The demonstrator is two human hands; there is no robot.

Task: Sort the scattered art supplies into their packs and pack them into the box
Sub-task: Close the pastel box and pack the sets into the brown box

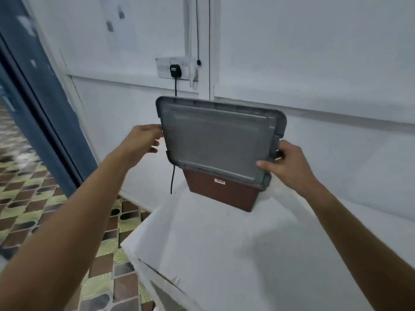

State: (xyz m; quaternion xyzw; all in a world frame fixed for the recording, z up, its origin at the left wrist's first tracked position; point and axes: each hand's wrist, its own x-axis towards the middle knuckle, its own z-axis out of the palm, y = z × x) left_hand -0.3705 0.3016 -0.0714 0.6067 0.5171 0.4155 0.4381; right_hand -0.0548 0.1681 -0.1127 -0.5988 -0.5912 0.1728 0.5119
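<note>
- Grey lid (219, 140) is tilting up above the brown box (222, 191), which is sitting on the white table (224, 243) near the wall.
- Right hand (285, 167) is gripping the lid's right edge, thumb on top.
- Left hand (143, 142) is hovering loosely spread, fingertips at the lid's left edge, contact unclear.

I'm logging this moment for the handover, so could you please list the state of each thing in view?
Grey lid: off the box, tilted, held up over it.
Brown box: stands on the white table, top hidden behind the lid.
Right hand: grips the lid's right edge.
Left hand: fingers relaxed beside the lid's left edge; contact unclear.
Black plug: in the wall socket.
</note>
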